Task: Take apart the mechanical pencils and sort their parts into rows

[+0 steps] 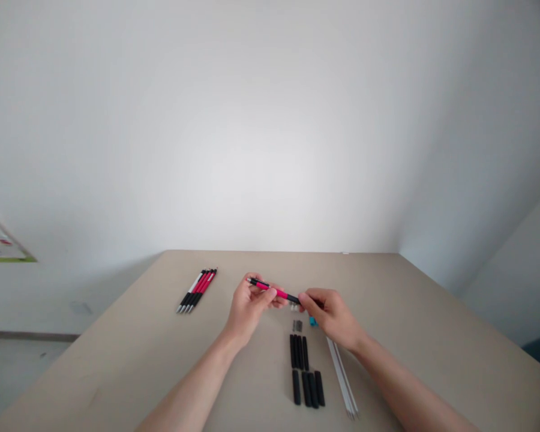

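Note:
A pink pen (pixel 281 293) with a black grip is held nearly level above the table, its clip end pointing left. My left hand (pixel 251 305) is closed around the pink barrel, thumb on top. At the pen's other end, my right hand (pixel 330 311) pinches the black grip and covers the tip. Below the hands lie small springs (pixel 297 326) and two rows of black grip sleeves (pixel 299 352). White ink refills (pixel 342 378) lie under my right wrist. Partly hidden behind my right hand are a blue piece (pixel 314 321) and small pale pieces (pixel 294 306).
Several pens (pixel 198 291), pink and white with black grips, lie side by side on the left of the beige table (pixel 135 360). A white wall (pixel 270 150) rises behind the table's far edge. A framed picture (pixel 2 240) hangs at far left.

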Demonstrator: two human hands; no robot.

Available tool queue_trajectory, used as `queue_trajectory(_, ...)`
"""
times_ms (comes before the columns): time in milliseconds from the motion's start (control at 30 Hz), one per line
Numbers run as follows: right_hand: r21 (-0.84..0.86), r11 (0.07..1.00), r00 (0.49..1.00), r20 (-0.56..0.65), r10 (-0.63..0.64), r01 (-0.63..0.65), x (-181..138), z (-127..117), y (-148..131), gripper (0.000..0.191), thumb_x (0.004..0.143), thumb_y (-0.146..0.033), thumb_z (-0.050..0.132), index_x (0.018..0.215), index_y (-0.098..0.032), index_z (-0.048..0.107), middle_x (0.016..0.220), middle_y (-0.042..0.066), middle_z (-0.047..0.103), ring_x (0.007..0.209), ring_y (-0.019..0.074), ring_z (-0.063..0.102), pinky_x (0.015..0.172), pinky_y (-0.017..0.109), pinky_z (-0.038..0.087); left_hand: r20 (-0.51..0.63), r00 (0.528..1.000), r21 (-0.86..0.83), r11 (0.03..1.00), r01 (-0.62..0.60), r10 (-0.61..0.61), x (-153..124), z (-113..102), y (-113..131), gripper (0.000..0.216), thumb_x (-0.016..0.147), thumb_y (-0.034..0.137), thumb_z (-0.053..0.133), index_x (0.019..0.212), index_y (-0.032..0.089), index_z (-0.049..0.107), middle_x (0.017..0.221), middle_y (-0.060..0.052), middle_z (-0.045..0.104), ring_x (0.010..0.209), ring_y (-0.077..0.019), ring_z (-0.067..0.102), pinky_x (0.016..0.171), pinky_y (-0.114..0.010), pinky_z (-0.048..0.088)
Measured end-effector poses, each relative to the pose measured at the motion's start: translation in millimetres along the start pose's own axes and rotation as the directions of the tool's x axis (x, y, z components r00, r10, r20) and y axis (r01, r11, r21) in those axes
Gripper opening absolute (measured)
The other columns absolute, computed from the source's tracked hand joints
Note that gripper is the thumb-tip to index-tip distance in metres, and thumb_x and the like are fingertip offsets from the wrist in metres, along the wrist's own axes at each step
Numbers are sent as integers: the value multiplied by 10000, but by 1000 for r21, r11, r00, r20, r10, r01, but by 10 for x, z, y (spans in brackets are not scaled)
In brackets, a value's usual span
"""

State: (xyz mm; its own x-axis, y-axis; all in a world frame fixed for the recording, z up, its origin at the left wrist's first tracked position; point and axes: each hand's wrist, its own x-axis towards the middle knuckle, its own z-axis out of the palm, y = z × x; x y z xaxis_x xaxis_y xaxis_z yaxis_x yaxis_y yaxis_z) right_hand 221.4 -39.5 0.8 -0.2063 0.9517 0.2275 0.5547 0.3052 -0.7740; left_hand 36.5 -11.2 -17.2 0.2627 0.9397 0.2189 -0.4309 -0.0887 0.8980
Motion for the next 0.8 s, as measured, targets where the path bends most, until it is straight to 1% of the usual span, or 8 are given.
queue_trajectory(100,36,997,998,-23,66,-65,17,4,54,508,888,-506,342,597,-151,561,483,-47,329,459,90,304,448,215,230,-106,988,186,979,-89,110,31,-52,-14,516,756,303,673,1116,209,314,927,-78,647,732,-184,646,684,-355,516)
queue_trajectory(167,21,997,995,-54,79,-78,26,4,71,517,888,-515,332,562,-158,515,482,-46,326,462,91,309,455,216,233,-149,943,477,857,-195,298,42,-90,7,575,747,305,678,1203,236,333,1055,-90,598,878,-192,604,740,-344,486)
queue_trajectory(233,-7,997,994,-73,81,-82,31,22,68,515,885,-520,338,537,-165,471,478,-47,321,466,92,314,460,217,232,-5,909,768,584,-263,416,33,-110,53,452,745,301,684,1144,248,480,1127,-84,562,1010,-210,531,843,-372,418)
queue_trajectory(300,-20,996,994,-77,81,-82,32,57,58,514,882,-525,341,529,-169,457,472,-46,327,466,94,322,460,217,233,218,906,894,299,-335,363,4,-101,111,254,746,303,692,982,255,612,1056,-55,602,1040,-225,493,930,-424,313)
queue_trajectory(400,-26,995,992,-83,94,-96,35,113,53,531,876,-530,345,506,-168,467,460,-39,355,460,97,344,455,219,241,365,897,914,88,-396,249,-44,-55,173,40,825,258,609,819,250,648,851,-14,658,963,-208,508,961,-476,195)
queue_trajectory(600,-50,991,987,-103,122,-128,49,146,52,542,858,-562,355,479,-178,398,449,-41,325,456,98,335,456,221,235,440,872,893,-4,-449,214,-39,-27,157,109,872,266,542,917,247,639,819,-9,661,844,-181,541,887,-421,276)
queue_trajectory(700,-64,994,990,-117,75,-83,39,149,33,533,883,-551,300,508,-184,395,466,-34,357,475,107,351,472,222,255,515,839,846,53,-530,177,-28,-26,124,141,893,236,496,948,201,622,801,-27,649,760,-157,551,767,-317,375)
queue_trajectory(800,-100,993,991,-129,43,-56,20,149,25,526,903,-531,265,531,-187,410,475,-23,403,477,113,372,476,224,273,513,842,839,108,-533,169,-37,-13,112,172,909,205,446,902,183,616,766,-33,634,721,-149,558,676,-262,405)
